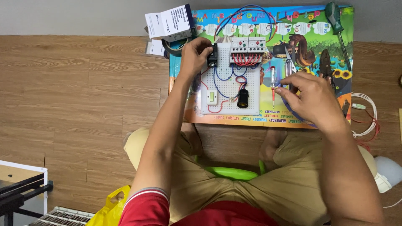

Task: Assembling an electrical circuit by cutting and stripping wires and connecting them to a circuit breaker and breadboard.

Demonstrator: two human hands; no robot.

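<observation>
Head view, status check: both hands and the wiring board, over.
Left hand grips black breaker on white perforated board. Right hand pinches red-handled screwdriver beside the board. Nothing blocking.

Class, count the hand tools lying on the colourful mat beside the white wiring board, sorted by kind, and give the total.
Screwdrivers: 2, a small red-tipped one by the right hand and a green-handled one
Pliers: 1
Scissors: 1
Total: 4
</observation>
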